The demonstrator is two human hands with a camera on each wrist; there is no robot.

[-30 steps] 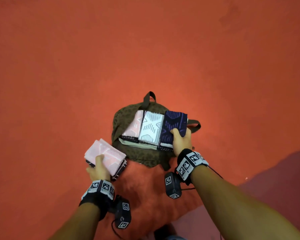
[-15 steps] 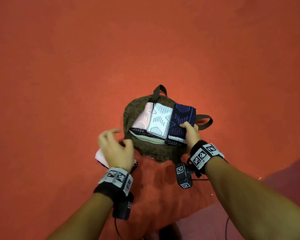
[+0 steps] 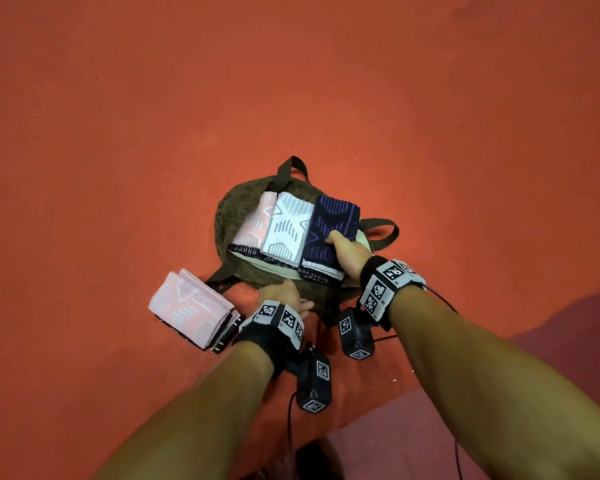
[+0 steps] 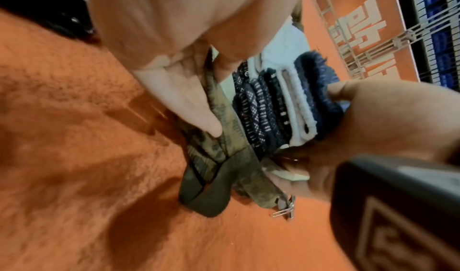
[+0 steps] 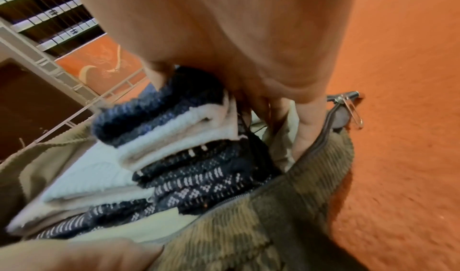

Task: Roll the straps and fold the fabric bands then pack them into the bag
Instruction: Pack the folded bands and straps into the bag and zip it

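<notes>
The olive patterned bag [image 3: 234, 209] lies open on the orange floor. A pink [image 3: 253, 223], a white [image 3: 286, 230] and a navy folded band [image 3: 328, 220] sit side by side in its mouth, over dark rolled straps [image 5: 199, 177]. My right hand [image 3: 343, 247] grips the navy band [image 5: 154, 114], thumb on top and fingers tucked under it inside the bag. At the bag's near side, my left hand [image 3: 286, 294] pinches the front rim [image 4: 219, 106]. Another pink folded band stack [image 3: 191, 306] lies on the floor left of the bag.
Orange carpet surrounds the bag. A darker maroon strip [image 3: 551, 358] runs at lower right. A safety pin [image 5: 353, 114] hangs on the zipper pull at the bag's right end. The wrist views show a white metal grille [image 4: 368, 45] beyond the bag.
My left hand set the pink stack down on the floor, let go of it and moved right to the bag's front rim. My right hand stayed on the navy band.
</notes>
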